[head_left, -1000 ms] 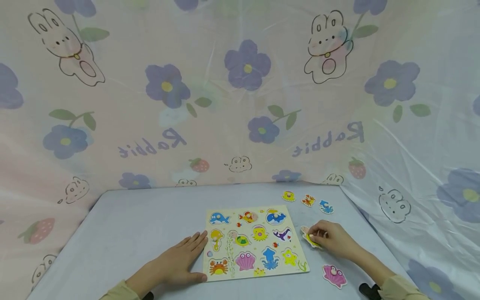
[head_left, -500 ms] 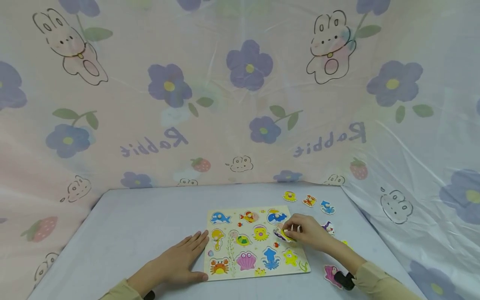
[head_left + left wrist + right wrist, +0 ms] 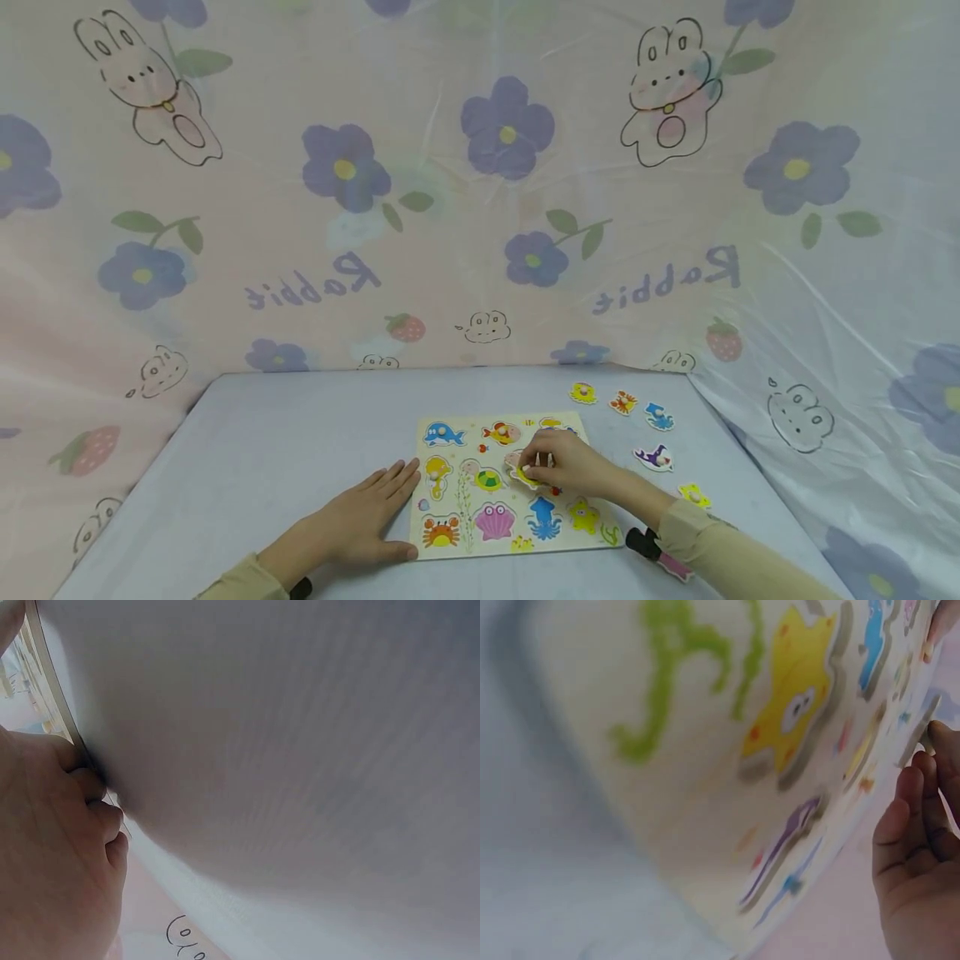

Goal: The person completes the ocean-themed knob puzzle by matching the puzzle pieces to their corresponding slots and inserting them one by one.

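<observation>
A flat cream puzzle board (image 3: 517, 550) with sea-animal pictures lies on the table in the head view. My left hand (image 3: 367, 517) lies with straight fingers along the board's left edge, fingertips and thumb touching it; the left wrist view shows this hand (image 3: 60, 847) against the board edge (image 3: 52, 675). Over the board's middle right, the right hand (image 3: 573, 467) pinches a turtle puzzle piece (image 3: 517, 473), tilted, mostly covered by the fingers. The printed turtle space (image 3: 487, 480) is just left of it. In the right wrist view, the right hand (image 3: 922, 847) is beyond the starfish picture (image 3: 791, 697).
Loose pieces lie right of the board: an octopus (image 3: 582, 393), a crab (image 3: 622, 403), a blue squid (image 3: 659, 417), a purple shark-like piece (image 3: 655, 457) and a yellow starfish (image 3: 694, 495). A pink shell piece (image 3: 677, 568) is partly hidden by the right wrist's black camera (image 3: 642, 543).
My right hand has carried the turtle piece leftward from the table beside the board to above it, uncovering the purple piece and the starfish on the table. The left hand stays in place.
</observation>
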Demonstrator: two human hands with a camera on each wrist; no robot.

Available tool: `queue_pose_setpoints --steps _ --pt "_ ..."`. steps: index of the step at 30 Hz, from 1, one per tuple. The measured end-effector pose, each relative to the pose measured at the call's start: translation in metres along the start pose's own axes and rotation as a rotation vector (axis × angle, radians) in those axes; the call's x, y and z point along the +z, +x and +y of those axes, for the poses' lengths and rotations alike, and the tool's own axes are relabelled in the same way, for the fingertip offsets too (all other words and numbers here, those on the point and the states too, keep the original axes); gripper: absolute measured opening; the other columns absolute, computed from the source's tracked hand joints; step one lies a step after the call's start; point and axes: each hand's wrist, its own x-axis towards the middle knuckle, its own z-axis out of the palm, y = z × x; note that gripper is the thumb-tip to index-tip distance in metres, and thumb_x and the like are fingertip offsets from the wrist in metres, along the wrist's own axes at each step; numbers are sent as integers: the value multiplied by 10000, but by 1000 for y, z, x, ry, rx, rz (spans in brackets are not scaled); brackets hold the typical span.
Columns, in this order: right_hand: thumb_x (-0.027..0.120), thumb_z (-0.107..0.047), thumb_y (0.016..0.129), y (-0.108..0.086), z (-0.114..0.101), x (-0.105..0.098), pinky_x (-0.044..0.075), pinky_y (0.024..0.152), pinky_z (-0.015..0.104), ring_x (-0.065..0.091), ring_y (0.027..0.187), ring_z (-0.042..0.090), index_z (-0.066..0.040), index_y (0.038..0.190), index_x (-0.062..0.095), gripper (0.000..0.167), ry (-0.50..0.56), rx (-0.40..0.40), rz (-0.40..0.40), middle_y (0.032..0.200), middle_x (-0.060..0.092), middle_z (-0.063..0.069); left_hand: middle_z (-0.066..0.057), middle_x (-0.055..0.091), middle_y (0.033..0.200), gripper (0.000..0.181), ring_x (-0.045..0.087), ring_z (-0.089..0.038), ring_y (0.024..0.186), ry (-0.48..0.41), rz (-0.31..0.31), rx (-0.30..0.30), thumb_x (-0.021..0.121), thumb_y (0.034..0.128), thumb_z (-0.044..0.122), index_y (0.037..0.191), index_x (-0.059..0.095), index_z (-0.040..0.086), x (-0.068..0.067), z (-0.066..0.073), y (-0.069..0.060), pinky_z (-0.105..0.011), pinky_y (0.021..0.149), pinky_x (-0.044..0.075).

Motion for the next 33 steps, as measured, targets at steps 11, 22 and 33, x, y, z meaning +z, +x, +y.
queue_pose_setpoints --steps 11,22,33 --pt "754 -150 971 27 -9 25 512 778 234 525 787 -1 -236 1014 772 98 -2 15 -111 883 610 -184 -109 181 1732 1104 224 -335 1578 -11 12 9 453 900 848 1636 291 41 7 -1 1 -535 1256 260" --pt "759 -140 966 50 -20 30 489 739 188 531 773 -14 -192 1003 776 66 -67 9 -170 864 578 -172 -89 156 1740 1106 200 -311 1587 -9 1 -10 455 898 849 1645 269 56 4 -1 1 -519 1264 248" --pt "752 -154 974 61 -18 35 487 702 180 528 719 -22 -173 997 782 42 -63 -12 -177 829 586 -177 -95 162 1739 1103 206 -319 1585 -13 11 -2 475 900 836 1644 267 50 2 -2 0 -528 1260 254"
